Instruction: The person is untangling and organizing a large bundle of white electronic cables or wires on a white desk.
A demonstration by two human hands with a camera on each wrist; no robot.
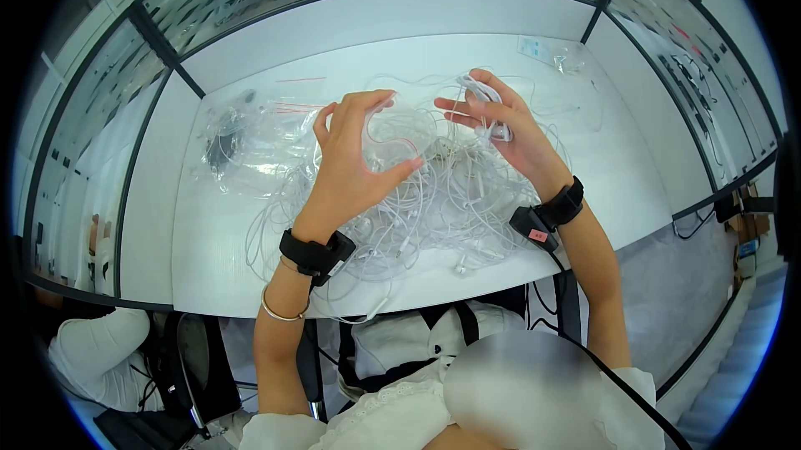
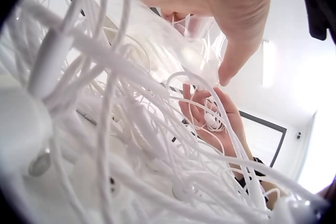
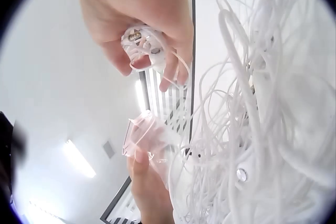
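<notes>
My left hand (image 1: 344,149) grips a clear zip bag (image 1: 399,134) with a red line along its mouth, thumb and fingers spread wide at its edges. In the right wrist view, the bag (image 3: 147,136) shows between the thumb and fingers. Coiled white earphones (image 1: 499,131) sit in my right hand (image 1: 524,134), a little to the right of the bag. In the right wrist view, the thumb and fingers curl round the earphone bundle (image 3: 147,45). Beneath both hands lies a tangled heap of white earphone cables (image 1: 438,208), with earbuds and plugs among the loops.
Several clear bags (image 1: 259,141) with red lines lie piled at the table's left. Another clear package (image 1: 555,53) lies at the back right. Low white panels (image 1: 384,20) edge the table (image 1: 622,208). A black cable (image 1: 617,366) runs beside my right arm.
</notes>
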